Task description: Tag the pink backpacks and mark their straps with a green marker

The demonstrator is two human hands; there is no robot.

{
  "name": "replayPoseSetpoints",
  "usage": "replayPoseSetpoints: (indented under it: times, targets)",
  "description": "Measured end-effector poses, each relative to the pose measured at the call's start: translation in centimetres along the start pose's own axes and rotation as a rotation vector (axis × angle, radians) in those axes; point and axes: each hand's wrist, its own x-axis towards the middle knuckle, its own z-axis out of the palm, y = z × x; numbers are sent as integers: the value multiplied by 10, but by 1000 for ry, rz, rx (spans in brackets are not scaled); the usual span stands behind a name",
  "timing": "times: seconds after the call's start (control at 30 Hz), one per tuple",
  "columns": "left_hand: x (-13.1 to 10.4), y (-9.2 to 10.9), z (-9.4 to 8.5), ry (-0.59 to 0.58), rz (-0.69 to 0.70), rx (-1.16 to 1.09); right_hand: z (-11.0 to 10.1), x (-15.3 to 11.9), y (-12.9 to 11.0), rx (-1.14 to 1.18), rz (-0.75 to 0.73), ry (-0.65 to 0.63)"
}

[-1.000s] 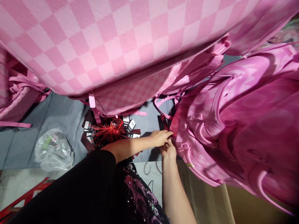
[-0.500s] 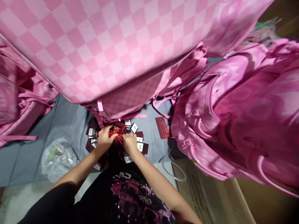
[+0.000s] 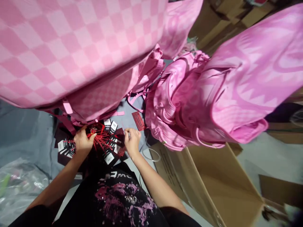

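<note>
My left hand [image 3: 83, 140] is closed round a bundle of red tag strings [image 3: 100, 138], which fan out to the right. Dark hang tags [image 3: 110, 157] with white barcode labels spread around the bundle, against my front. To the right of the strings, my right hand [image 3: 133, 142] is closed in a pinch, fingertips together; what it holds is too small to make out. A dark red tag [image 3: 121, 152] lies just left of that hand. Beyond it, a separate red tag [image 3: 138, 121] lies on the grey cloth, close to the pink bags.
A large pink checkered bag [image 3: 78, 47] overhangs the grey cloth [image 3: 26, 132]. Pink patterned backpacks [image 3: 184, 97] stand at the right. An open cardboard box [image 3: 220, 176] is below them. A clear plastic bag [image 3: 21, 183] lies at the left.
My right hand has moved away from the string bundle to the right, while my left hand keeps hold of it. The view has swung right, showing more of the box and backpacks.
</note>
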Motion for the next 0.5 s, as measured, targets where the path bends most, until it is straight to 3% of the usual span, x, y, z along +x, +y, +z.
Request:
replayPoseSetpoints:
  times: [0.07,0.1,0.17,0.27,0.4,0.5]
  targets:
    - [-15,26,-8,80,119,-7,-13,-8,8,136,41,165]
    - [-23,42,-9,64,174,-75,-17,-14,10,219,37,227]
    - [-37,78,-4,-89,257,-319,-20,-26,13,369,5,273]
    - [-46,128,16,-369,285,-622,-19,-42,15,483,15,239]
    - [-39,170,40,-510,360,-559,-26,-47,33,533,76,261]
    - [-29,187,51,-548,413,-477,-42,-36,62,622,268,304]
